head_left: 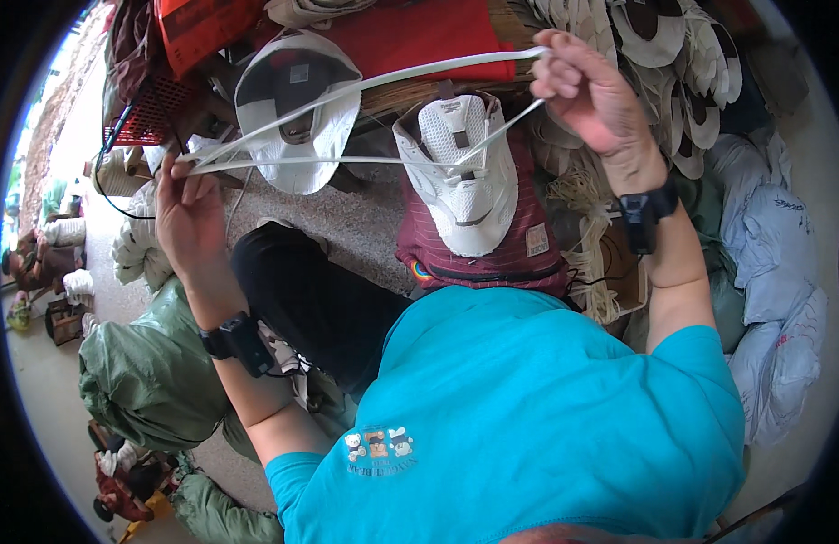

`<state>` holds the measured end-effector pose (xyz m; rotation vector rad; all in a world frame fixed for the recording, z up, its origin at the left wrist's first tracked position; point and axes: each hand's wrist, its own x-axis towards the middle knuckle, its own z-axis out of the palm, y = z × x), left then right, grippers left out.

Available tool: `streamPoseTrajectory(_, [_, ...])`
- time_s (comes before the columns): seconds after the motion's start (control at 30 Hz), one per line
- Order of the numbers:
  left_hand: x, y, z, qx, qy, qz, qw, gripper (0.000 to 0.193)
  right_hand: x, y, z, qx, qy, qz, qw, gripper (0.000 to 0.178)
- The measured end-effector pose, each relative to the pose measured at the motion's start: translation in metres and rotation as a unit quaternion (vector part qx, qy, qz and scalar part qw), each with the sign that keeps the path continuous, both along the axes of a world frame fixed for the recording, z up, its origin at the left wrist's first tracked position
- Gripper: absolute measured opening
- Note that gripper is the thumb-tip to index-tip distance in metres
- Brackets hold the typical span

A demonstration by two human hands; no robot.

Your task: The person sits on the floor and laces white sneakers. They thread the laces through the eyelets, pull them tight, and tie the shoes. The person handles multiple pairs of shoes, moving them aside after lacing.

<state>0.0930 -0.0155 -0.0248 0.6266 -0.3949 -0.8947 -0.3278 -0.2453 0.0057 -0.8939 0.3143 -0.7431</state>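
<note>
A white shoe upper (468,213) with a mesh tongue sits toe down the view on a maroon pinstriped zip bag (419,238), just above the centre, near 12 o'clock. Reckoned from that upper, the left hand (193,222) is raised at 9 o'clock, its fingertips pinched tight on a flat white shoelace (438,66). The right hand (596,104), at 2 o'clock, has its fingers curled in, gripping the same lace narrowly. Two strands spread between the hands — the upper one runs directly across, the lower one comes to the upper's throat and then angles up to the right hand. Whether it passes through an eyelet is too small to tell.

At 10 o'clock hangs another white upper (297,170) with a dark lining; at 2 o'clock, beyond the right hand, are stacked uppers (651,34). Pale cords (596,249) lie at 4 o'clock — a green sack (147,381) stands at 8.
</note>
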Motion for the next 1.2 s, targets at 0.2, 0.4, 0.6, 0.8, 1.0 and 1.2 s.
streamPoseTrajectory(0.2, [0.080,0.052,-0.037,0.064,0.040,0.026,0.997,0.025,-0.070,-0.035,0.016,0.035,-0.005,-0.108,0.994,0.024])
streamPoseTrajectory(0.4, [0.125,0.082,-0.060,0.153,0.083,0.122,0.977,0.029,-0.154,-0.066,-0.001,0.115,0.100,-0.238,0.959,0.025])
streamPoseTrajectory(0.6, [0.194,0.139,-0.049,0.074,0.099,0.212,0.970,0.032,-0.331,-0.127,-0.032,0.114,0.100,-0.490,0.858,0.024])
streamPoseTrajectory(0.8, [0.054,0.062,-0.013,0.242,-0.249,0.317,0.883,0.027,-0.309,-0.093,-0.066,0.088,0.313,-0.478,0.816,0.029])
streamPoseTrajectory(1.0, [-0.132,-0.002,-0.018,0.260,-0.414,-0.062,0.870,0.025,-0.082,0.019,-0.049,-0.073,0.378,-0.125,0.914,0.040])
streamPoseTrajectory(1.2, [-0.201,-0.031,-0.072,0.254,-0.327,-0.237,0.879,0.024,-0.020,0.056,-0.069,-0.189,0.339,0.025,0.921,0.019])
